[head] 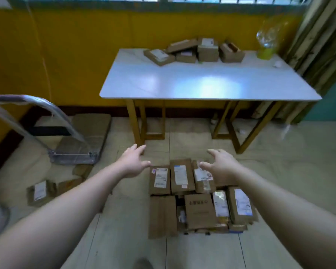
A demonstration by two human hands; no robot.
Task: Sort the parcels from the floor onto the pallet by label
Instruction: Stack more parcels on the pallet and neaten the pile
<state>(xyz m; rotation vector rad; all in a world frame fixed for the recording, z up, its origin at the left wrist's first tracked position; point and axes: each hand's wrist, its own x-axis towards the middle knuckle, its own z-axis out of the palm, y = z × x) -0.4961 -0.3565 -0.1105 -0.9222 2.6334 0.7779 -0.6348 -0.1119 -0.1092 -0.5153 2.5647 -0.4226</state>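
Brown cardboard parcels (181, 176), at least seven, are packed in two rows on the floor; whatever lies beneath is hidden. The left hand (133, 162) and right hand (220, 165) are held spread at the far row, grasping nothing. About five blurred boxes (208, 52) are seen on the table (182, 80).

Two hands: left hand (133, 162), right hand (222, 166). One table (202, 82), one trolley (93, 129). About six table parcels (208, 53), at least eight clustered parcels (200, 210), three scattered parcels (38, 193).
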